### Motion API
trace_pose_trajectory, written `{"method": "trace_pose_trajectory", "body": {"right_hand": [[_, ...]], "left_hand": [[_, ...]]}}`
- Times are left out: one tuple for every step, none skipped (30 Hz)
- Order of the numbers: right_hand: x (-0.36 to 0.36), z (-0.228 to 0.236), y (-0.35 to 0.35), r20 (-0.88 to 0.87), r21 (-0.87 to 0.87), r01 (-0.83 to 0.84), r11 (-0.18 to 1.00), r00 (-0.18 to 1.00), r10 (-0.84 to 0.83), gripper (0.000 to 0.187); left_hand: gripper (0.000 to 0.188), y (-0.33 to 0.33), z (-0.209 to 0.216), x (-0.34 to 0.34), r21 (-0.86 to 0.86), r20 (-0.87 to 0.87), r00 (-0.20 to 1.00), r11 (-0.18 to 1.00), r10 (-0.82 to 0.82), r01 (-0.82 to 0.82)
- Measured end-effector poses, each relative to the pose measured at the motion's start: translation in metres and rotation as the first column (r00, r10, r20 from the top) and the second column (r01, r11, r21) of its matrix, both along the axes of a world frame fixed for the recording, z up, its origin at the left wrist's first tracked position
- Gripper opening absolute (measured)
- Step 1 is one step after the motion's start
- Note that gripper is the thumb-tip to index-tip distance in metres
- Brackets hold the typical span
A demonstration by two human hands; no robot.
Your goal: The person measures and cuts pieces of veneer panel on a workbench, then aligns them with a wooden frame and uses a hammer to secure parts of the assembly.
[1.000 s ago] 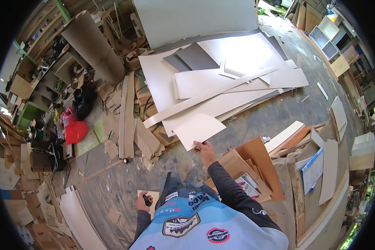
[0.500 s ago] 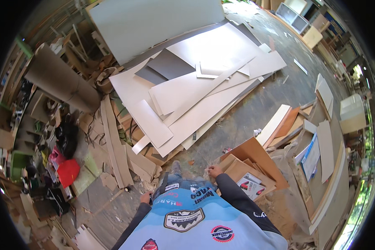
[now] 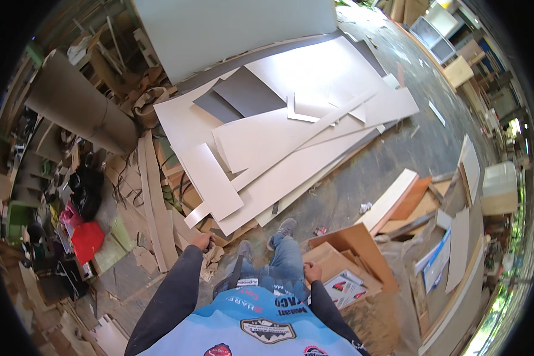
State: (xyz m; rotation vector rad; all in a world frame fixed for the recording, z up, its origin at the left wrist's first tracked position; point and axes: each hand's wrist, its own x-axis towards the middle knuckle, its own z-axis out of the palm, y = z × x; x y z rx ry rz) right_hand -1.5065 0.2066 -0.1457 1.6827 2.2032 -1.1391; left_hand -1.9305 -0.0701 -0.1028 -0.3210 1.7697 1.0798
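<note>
My left hand (image 3: 203,241) is out ahead at the left, its fingers curled; a small dark spot shows at them, too small to name. It is near the lower end of a narrow pale strip (image 3: 197,215) and some crumpled brown paper (image 3: 211,261). Close to my right thigh hangs my right hand (image 3: 312,272), fingers curled in, and whatever may be in it is hidden. Beside that hand stand brown boards and cardboard (image 3: 332,259) with a printed white box (image 3: 342,289). Large pale sheet panels (image 3: 267,139) lie stacked on the floor ahead.
A tall grey-blue panel (image 3: 237,29) stands behind the stack. At the left are a big brown roll (image 3: 80,104), long cardboard strips (image 3: 150,202) and a red item (image 3: 88,241). Wooden offcuts (image 3: 391,199) and a leaning frame (image 3: 457,285) crowd the right. Grey floor (image 3: 332,190) runs between.
My left hand has swung forward and my right hand has drawn back toward my body. One foot has stepped ahead, and the panel stack sits slightly lower and further right in view.
</note>
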Motion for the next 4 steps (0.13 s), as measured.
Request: {"method": "trace_pose_trajectory", "body": {"right_hand": [[-0.022,0.018,0.004,0.072,0.035,-0.089,0.995,0.994,0.086,0.025],[-0.034,0.020,0.017,0.076,0.022,-0.111,0.994,0.991,0.109,0.027],[-0.043,0.023,0.026,0.079,0.008,-0.134,0.991,0.988,0.133,0.030],[-0.051,0.021,0.038,0.076,-0.009,-0.171,0.985,0.982,0.172,0.032]], "left_hand": [[0.034,0.006,-0.010,0.001,0.012,0.008,0.998,0.998,0.056,-0.056],[0.035,0.034,-0.009,-0.001,0.043,0.025,0.997,0.996,0.079,-0.080],[0.035,0.056,-0.007,0.002,0.061,0.064,0.994,0.994,0.092,-0.096],[0.037,0.071,-0.007,0.007,0.067,0.042,0.991,0.989,0.126,-0.129]]}}
